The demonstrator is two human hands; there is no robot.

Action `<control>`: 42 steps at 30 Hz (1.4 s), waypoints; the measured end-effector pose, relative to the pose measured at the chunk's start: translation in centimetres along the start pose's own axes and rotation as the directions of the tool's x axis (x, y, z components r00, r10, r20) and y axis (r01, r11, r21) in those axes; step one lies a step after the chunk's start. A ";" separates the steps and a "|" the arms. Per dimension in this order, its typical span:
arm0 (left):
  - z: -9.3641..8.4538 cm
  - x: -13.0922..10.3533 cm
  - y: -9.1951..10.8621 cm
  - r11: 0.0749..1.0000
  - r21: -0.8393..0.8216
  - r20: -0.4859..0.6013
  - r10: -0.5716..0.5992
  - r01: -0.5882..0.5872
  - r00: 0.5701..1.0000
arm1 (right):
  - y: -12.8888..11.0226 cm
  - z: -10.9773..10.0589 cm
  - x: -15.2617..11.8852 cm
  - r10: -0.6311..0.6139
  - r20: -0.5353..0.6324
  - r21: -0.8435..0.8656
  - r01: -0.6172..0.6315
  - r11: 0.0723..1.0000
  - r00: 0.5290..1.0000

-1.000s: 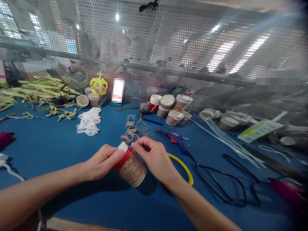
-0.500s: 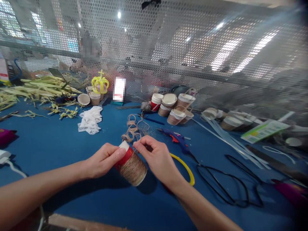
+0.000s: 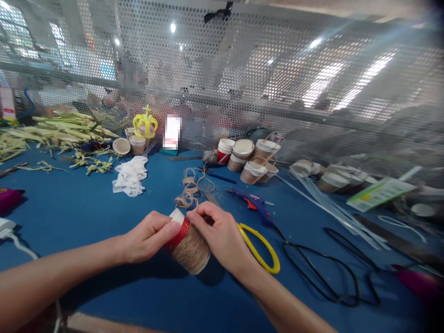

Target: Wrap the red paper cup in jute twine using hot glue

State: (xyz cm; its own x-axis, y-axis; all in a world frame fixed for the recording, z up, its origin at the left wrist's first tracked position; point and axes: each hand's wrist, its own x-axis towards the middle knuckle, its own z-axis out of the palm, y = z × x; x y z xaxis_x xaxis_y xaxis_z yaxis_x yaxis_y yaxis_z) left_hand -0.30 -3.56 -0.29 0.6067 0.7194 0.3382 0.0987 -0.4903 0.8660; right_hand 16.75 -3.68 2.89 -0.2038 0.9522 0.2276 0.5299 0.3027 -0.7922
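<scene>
My left hand (image 3: 151, 235) grips the red-and-white upper part of a paper cup (image 3: 192, 249), which is tilted above the blue table. Brown twine winds closely round the cup's lower part, and a red band still shows near the rim. At the cup's upper side, my right hand (image 3: 219, 231) has thumb and forefinger pinched together on the twine where it meets the wrapped part. Loose loops of twine (image 3: 189, 188) lie on the table just beyond the cup. Yellow scissor handles (image 3: 275, 263) show beside my right wrist.
A blue glue gun (image 3: 255, 203) with a black cable lies to the right, near clear glue sticks (image 3: 333, 210). Several twine-wrapped cups (image 3: 255, 171) stand at the back. White crumpled cloth (image 3: 131, 175), pale stalks (image 3: 62, 129) and a phone (image 3: 172, 131) are further left.
My right hand has shifted slightly left and closer to the cup, along its upper side. More of the yellow scissor handles now shows. My left hand keeps its grip.
</scene>
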 end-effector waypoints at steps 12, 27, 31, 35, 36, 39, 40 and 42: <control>-0.5 0.6 -0.4 0.997 -0.069 -0.125 -0.051 0.043 0.991 | 0.6 -2.4 0.4 -0.014 0.398 0.218 -0.080 0.973 0.917; -1.5 2.1 -1.4 0.824 -0.483 -0.196 -0.430 0.295 0.881 | 1.5 -0.2 0.2 -0.122 0.205 -0.255 0.173 0.951 0.971; -0.7 1.9 -0.8 0.796 -0.479 -0.071 -0.456 0.371 0.887 | 1.8 0.3 -0.3 -0.175 0.244 -0.304 0.246 0.920 0.954; -0.4 1.8 -0.6 0.777 -0.490 -0.072 -0.489 0.396 0.870 | 1.5 0.5 -0.7 -0.229 0.252 -0.370 0.312 0.875 0.940; -0.3 1.7 -0.6 0.770 -0.494 -0.078 -0.501 0.403 0.862 | 1.5 0.6 -0.8 -0.235 0.253 -0.382 0.321 0.867 0.938; -0.3 1.7 -0.6 0.717 -0.552 -0.072 -0.549 0.426 0.833 | 1.5 0.7 -0.9 -0.246 0.267 -0.403 0.340 0.850 0.932; -0.2 1.7 -0.6 0.697 -0.574 -0.069 -0.563 0.429 0.824 | 1.6 0.8 -1.0 -0.244 0.270 -0.406 0.340 0.848 0.931; -0.2 1.8 -0.6 0.671 -0.602 -0.072 -0.585 0.433 0.808 | 1.6 0.8 -0.9 -0.238 0.276 -0.404 0.337 0.851 0.931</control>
State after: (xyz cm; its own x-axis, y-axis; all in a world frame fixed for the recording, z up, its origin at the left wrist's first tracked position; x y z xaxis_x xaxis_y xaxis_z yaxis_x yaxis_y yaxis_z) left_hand 0.58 -1.92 -0.16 0.3757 0.9032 -0.2075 -0.1463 0.2789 0.9491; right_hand 17.13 -4.12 0.93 -0.5431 0.8034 0.2442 0.7143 0.5949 -0.3685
